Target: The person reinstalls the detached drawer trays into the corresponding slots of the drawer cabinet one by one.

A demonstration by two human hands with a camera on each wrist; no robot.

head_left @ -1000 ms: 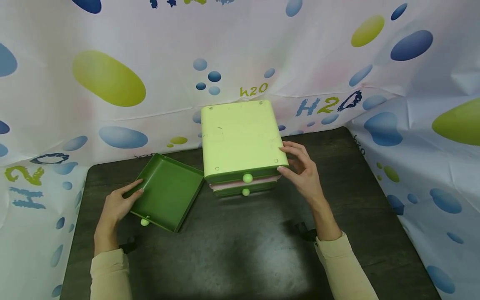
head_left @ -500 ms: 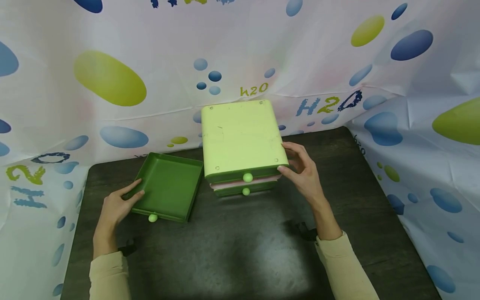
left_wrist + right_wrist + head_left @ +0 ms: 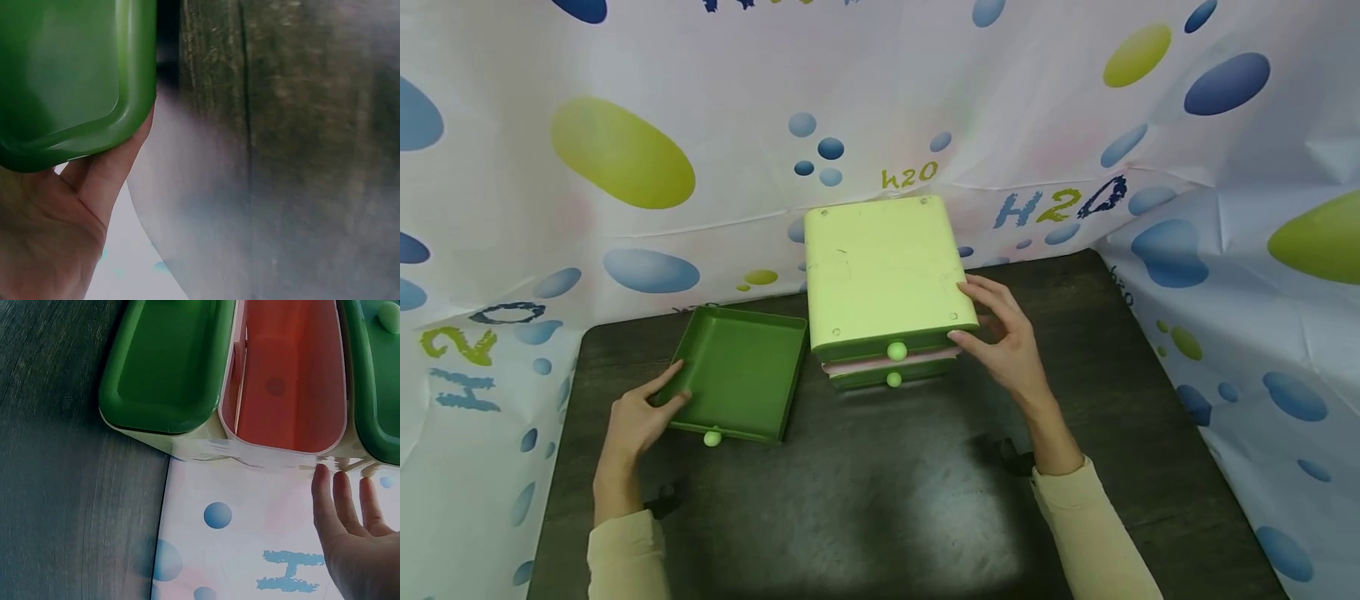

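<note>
In the head view, my left hand holds a shallow green drawer by its left side, thumb over the rim. A pale green knob sits on the drawer's near side. The left wrist view shows fingers behind the drawer's rounded green front. Beside it stands a light yellow-green drawer cabinet. My right hand rests on the cabinet's right side, thumb at the top front edge. In the right wrist view, its straight fingers meet the side wall, and a pink-lined open slot lies between two green drawer fronts.
A dark wooden table bears both things. Behind and at the sides hangs a white sheet with blue and green spots, close to the cabinet's back.
The green drawer has turned counterclockwise, its knob side swinging right, and now lies nearly square beside the cabinet. The left hand has shifted slightly with it. The cabinet stays put under the right hand.
</note>
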